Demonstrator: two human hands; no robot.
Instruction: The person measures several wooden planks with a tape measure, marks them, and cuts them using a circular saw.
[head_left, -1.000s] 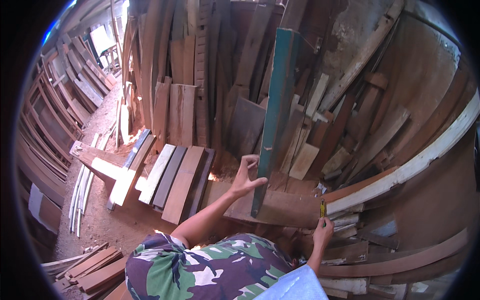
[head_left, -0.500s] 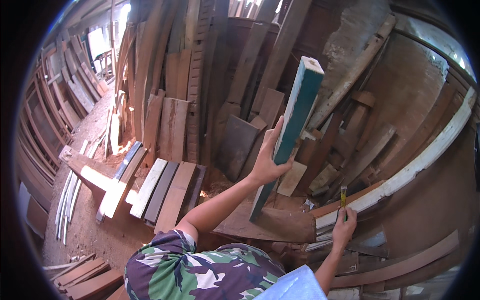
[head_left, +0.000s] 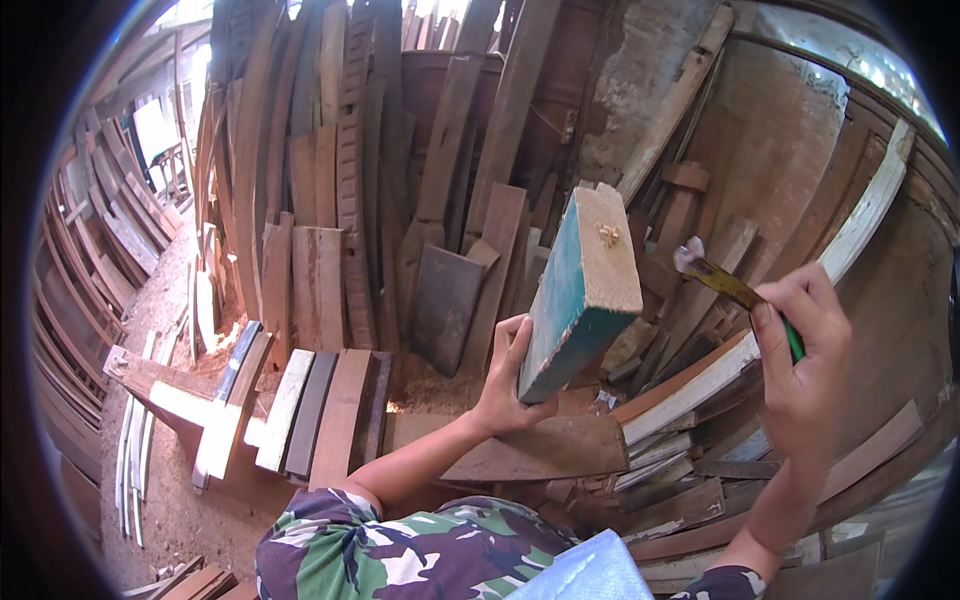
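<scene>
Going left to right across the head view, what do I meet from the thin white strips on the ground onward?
Thin white strips → white plank → grey plank → long brown wooden plank → left hand → green-painted wooden beam with a bare end → yellow tape measure → right hand.

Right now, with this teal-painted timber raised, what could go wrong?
Only your left hand grips the teal-painted timber; I can't tell whether its lower end rests on anything, so it could tip or slip. Its pale end looks rough, so splinters are possible. The yellow strip in your right hand points toward that end and might knock it.
</scene>
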